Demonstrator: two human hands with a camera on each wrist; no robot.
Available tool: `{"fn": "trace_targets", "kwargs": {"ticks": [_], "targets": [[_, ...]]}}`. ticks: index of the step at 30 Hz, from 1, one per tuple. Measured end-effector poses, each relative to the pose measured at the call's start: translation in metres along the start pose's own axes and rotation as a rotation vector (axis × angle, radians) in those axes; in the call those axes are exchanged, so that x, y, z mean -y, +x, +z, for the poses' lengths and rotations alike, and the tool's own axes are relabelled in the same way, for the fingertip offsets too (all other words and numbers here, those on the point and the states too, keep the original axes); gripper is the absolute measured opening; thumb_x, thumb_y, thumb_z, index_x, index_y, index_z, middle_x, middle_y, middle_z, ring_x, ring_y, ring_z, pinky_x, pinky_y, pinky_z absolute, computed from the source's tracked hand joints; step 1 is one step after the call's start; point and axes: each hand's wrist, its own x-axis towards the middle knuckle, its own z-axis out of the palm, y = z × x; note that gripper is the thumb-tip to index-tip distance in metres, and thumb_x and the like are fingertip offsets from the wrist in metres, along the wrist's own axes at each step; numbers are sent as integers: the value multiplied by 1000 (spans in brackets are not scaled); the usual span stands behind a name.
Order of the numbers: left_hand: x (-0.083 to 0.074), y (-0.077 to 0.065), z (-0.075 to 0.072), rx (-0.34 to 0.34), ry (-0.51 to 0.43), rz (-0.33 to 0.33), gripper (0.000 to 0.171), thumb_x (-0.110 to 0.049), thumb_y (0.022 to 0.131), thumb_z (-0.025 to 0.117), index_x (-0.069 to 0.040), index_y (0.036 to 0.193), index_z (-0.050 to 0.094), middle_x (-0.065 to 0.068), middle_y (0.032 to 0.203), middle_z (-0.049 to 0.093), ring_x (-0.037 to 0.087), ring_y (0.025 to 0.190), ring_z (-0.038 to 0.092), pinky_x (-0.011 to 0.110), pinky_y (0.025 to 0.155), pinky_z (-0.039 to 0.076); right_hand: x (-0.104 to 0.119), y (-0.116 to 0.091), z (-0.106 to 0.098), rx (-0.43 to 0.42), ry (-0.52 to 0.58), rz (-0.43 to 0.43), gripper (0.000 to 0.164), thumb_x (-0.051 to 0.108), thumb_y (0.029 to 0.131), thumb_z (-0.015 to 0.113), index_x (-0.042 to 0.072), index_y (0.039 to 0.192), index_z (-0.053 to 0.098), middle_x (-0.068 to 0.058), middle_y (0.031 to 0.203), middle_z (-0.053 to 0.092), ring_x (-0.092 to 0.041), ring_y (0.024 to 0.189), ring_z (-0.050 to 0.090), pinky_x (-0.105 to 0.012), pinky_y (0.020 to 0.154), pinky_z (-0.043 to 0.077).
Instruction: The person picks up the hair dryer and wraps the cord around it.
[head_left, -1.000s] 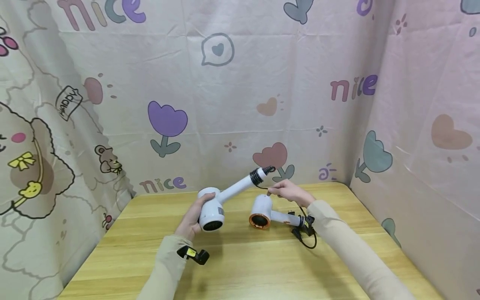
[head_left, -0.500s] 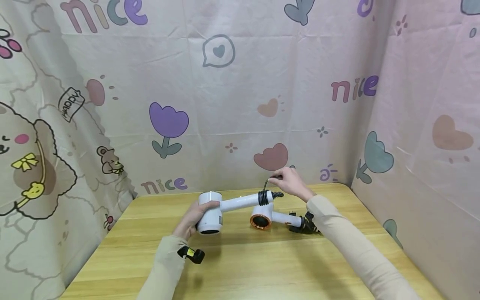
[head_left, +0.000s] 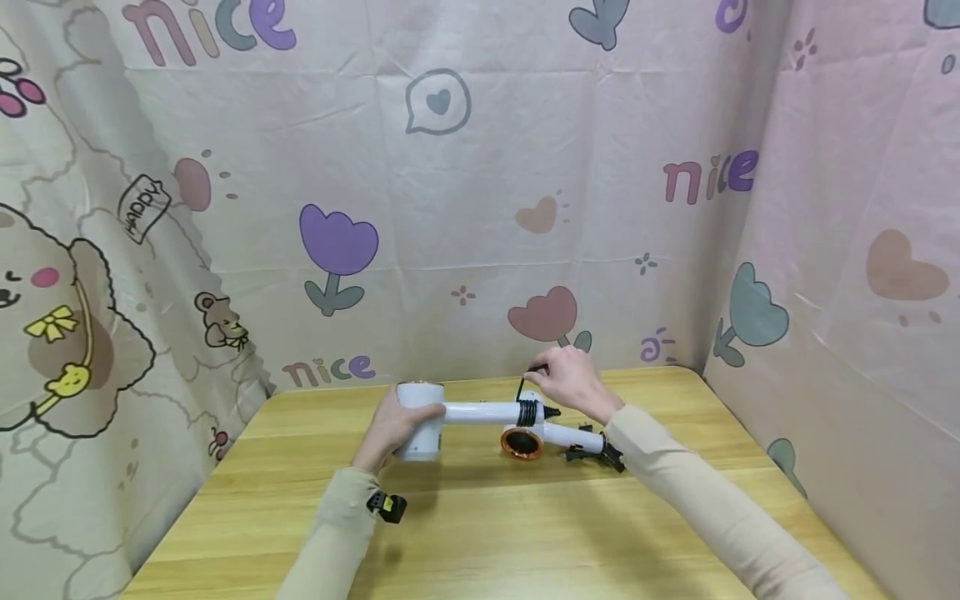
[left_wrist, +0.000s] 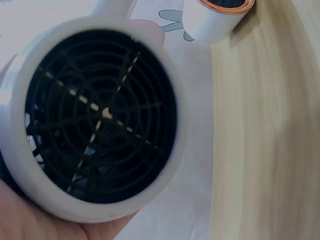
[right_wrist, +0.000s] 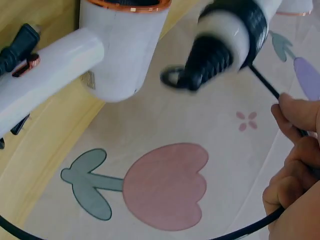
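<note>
My left hand (head_left: 393, 429) grips the barrel of a white hair dryer (head_left: 480, 412), its handle pointing right and level above the table. The dryer's round black grille (left_wrist: 105, 115) fills much of the left wrist view. Black power cord (head_left: 528, 412) is coiled round the end of that handle. Just above the coil, my right hand (head_left: 572, 382) pinches a taut stretch of the cord (right_wrist: 265, 82) between thumb and fingers; more cord loops out below the hand in the right wrist view. A second white hair dryer (head_left: 573, 437) with a copper-coloured rim lies behind, partly covered by the first.
The wooden table (head_left: 480, 533) spreads below both hands. Black plug and bundled cord (head_left: 611, 457) lie at the second dryer's handle end. A printed curtain (head_left: 450, 208) hangs along the table's back and sides.
The held dryer's handle has swung down from a steep tilt to level. My right hand went up and over the handle end, then lowered slightly leftward, with more cord wound on.
</note>
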Motion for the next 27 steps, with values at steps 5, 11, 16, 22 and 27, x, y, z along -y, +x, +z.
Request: {"fn": "trace_targets", "kwargs": {"ticks": [5, 11, 16, 22, 27], "targets": [[-3, 0, 3, -104, 38, 41, 83, -33, 73, 83, -5, 137, 39, 20, 116, 56, 29, 92, 61, 35, 65, 57, 11, -7, 2, -53, 1, -12, 13, 27, 88, 72, 17, 91, 79, 3, 82, 75, -6, 60, 61, -26, 53, 49], [-7, -1, 9, -303, 104, 152, 87, -35, 70, 84, -9, 139, 38, 19, 107, 62, 31, 87, 62, 34, 65, 55, 15, -11, 9, -110, 13, 0, 15, 25, 92, 67, 16, 94, 79, 1, 83, 75, -6, 56, 54, -23, 46, 41], [-7, -6, 18, -464, 184, 328, 87, -38, 69, 85, -12, 138, 40, 16, 99, 65, 31, 75, 63, 33, 56, 51, 13, -12, 16, -55, 22, 61, 23, 23, 99, 56, 14, 87, 73, 0, 70, 66, -11, 56, 50, -27, 49, 38], [-3, -7, 27, -626, 259, 511, 88, -35, 66, 87, -10, 137, 42, 17, 105, 63, 33, 77, 64, 44, 56, 53, 11, -13, 21, 2, 58, 118, 31, 24, 102, 48, 14, 88, 74, 0, 80, 71, -11, 60, 53, -28, 54, 42], [-4, -6, 29, -670, 188, 530, 87, -33, 66, 87, -10, 137, 42, 18, 107, 62, 35, 82, 63, 48, 60, 53, 11, -15, 23, 17, 76, 108, 34, 25, 104, 44, 13, 92, 74, -1, 84, 72, -14, 64, 56, -30, 57, 44]]}}
